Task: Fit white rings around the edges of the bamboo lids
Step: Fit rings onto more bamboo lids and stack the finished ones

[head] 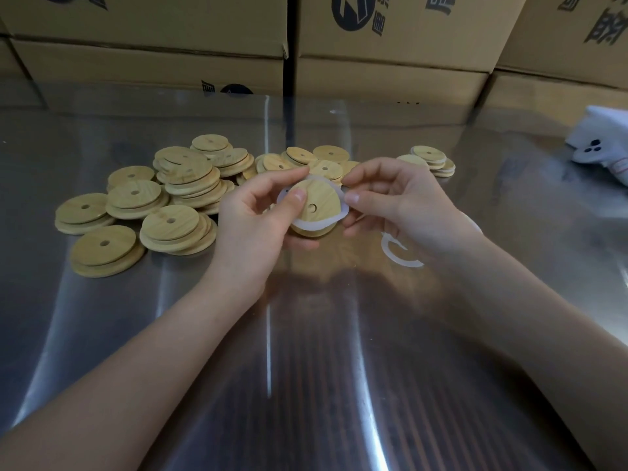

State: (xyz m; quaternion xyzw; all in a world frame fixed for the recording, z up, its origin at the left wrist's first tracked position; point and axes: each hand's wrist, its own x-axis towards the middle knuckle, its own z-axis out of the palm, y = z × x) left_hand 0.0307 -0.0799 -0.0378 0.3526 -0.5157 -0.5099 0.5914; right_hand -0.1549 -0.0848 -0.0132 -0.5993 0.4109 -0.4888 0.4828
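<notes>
Stacked cardboard boxes (390, 56) with dark printed logos fill the far background, behind a shiny metal table (306, 368) with glare streaks running near to far. Both hands meet at scene center, above the table. Left hand (258, 215) grips a bamboo lid (321, 202), thumb curled onto the lid's top face, other fingers wrapped under it. Lid is round, light wood, small hole near its middle, tilted toward camera. White ring (314, 225) loops loosely around the lid: it sits along the near edge and bulges off at the far and right sides, not seated all round. Right hand (394, 202) pinches the ring's right side between thumb and forefinger, remaining fingers curled beneath. Second white ring (397, 256) lies flat on the table just near the right hand, partly hidden by the wrist. Pile of lids (163, 198) spreads far-left of the hands, many stacked two or three deep, each with a center hole. Smaller stack of lids (431, 161) sits far-right of the hands; pale bands on their edges, cannot tell if ringed. White cloth item (601, 144) with dark dots at far-right edge, partly out of frame.
</notes>
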